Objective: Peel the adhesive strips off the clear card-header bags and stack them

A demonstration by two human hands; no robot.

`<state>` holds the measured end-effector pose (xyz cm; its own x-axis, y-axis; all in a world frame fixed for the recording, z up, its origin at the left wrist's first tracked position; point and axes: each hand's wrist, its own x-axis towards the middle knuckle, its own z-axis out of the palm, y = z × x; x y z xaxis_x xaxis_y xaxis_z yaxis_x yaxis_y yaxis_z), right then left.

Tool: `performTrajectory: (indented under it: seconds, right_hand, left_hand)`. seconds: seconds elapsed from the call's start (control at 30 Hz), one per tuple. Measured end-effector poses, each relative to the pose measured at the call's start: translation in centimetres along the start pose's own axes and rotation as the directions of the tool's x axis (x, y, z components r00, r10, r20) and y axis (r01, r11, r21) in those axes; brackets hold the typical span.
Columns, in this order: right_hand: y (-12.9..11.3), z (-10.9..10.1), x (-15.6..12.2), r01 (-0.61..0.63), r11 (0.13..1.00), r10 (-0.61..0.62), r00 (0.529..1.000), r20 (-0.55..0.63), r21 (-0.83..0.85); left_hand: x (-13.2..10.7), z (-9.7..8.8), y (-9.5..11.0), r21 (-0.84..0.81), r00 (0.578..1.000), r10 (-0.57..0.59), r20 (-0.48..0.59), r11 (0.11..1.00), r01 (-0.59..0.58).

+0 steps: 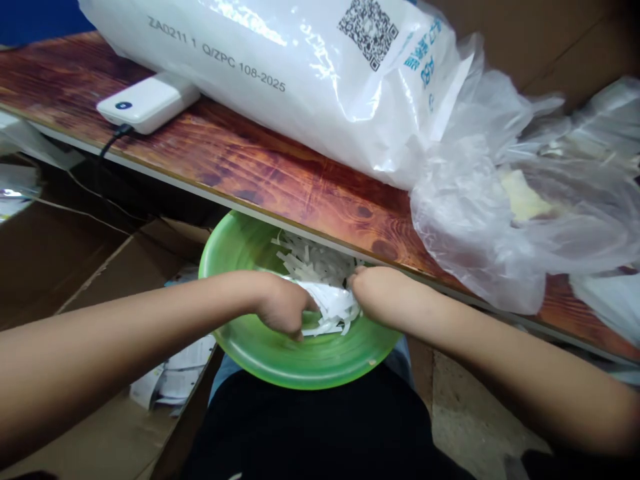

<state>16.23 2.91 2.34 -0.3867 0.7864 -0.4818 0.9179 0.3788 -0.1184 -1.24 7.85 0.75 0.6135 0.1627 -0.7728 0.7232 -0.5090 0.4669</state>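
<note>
The tabletop (250, 160), a glossy reddish-brown wood grain with a pale edge, slants across the view and runs out of it at both sides. The white plastic package (280, 93) on it is smooth, shiny and plump, cut off at the top. An open cardboard box (125, 287) stands at lower left, partly covered by the left arm. Crumpled translucent bags (465, 200) spill over the tabletop's edge; the contents are hard to make out. The round green basin (305, 377), smooth and glossy, sits at the person's lap, its far rim hidden under the edge. A rounded white device (150, 103) has a black cable plugged in. The left hand (285, 307) is curled, blurred, against thin white strips (333, 307) inside the basin; the right hand's (373, 290) fingers are mostly hidden. Whether either pinches them, I cannot tell.
</note>
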Motion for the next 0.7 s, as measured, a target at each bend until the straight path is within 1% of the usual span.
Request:
performTrajectory:
  seconds: [0.03,0.1,0.17,0.23,0.27,0.33,0.4,0.5,0.57,0.6,0.67,0.7]
  right_hand:
    - [0.1,-0.2,-0.9,0.010,1.000,-0.010,1.000,0.007,-0.010]
    - [0.5,-0.4,-2.2,0.030,1.000,-0.030,1.000,0.010,-0.005]
    - [0.9,-0.1,-2.9,0.045,0.996,-0.037,0.995,-0.093,0.083]
    - [1.1,0.7,-3.2,0.024,0.983,0.013,0.980,-0.200,0.184]
    - [1.2,1.2,-3.3,0.004,0.976,0.046,0.973,-0.224,0.219]
    - [1.1,2.1,-3.5,-0.022,0.964,0.086,0.969,-0.231,0.265]
    - [0.9,2.7,-4.0,-0.014,0.952,0.090,0.968,-0.233,0.307]
    - [0.5,3.1,-5.2,-0.002,0.934,0.109,0.955,-0.277,0.358]
    - [0.3,3.2,-6.3,0.005,0.924,0.127,0.939,-0.321,0.381]
    - [0.2,3.3,-6.8,0.013,0.920,0.132,0.931,-0.341,0.393]
    - [0.2,3.5,-7.7,0.034,0.907,0.136,0.920,-0.367,0.419]
    - [0.2,3.7,-8.0,0.042,0.901,0.136,0.918,-0.373,0.431]
  left_hand:
    - [-0.7,-0.3,-0.2,-0.009,1.000,-0.014,-0.011,1.000,0.014]
    - [-2.3,-0.9,-0.9,-0.039,0.996,-0.051,-0.078,0.998,0.048]
    - [-3.7,-1.4,-2.0,-0.065,0.980,-0.095,-0.174,0.994,0.085]
    - [-4.7,-1.6,-3.2,-0.080,0.951,-0.149,-0.270,0.988,0.132]
    - [-5.0,-1.5,-3.6,-0.078,0.933,-0.180,-0.311,0.984,0.163]
    - [-4.8,-0.9,-3.9,-0.036,0.901,-0.227,-0.370,0.973,0.230]
    - [-3.7,-0.1,-3.3,0.044,0.895,-0.220,-0.388,0.966,0.256]
    - [-0.6,0.9,-1.4,0.121,0.923,-0.114,-0.368,0.978,0.168]
    - [1.9,1.2,-0.3,0.198,0.933,-0.052,-0.357,0.972,0.130]
    - [3.2,1.2,0.1,0.210,0.938,-0.041,-0.345,0.970,0.120]
    - [5.8,1.0,0.3,0.171,0.951,-0.043,-0.307,0.980,0.100]
    - [7.0,0.9,0.2,0.159,0.950,-0.013,-0.311,0.985,0.065]
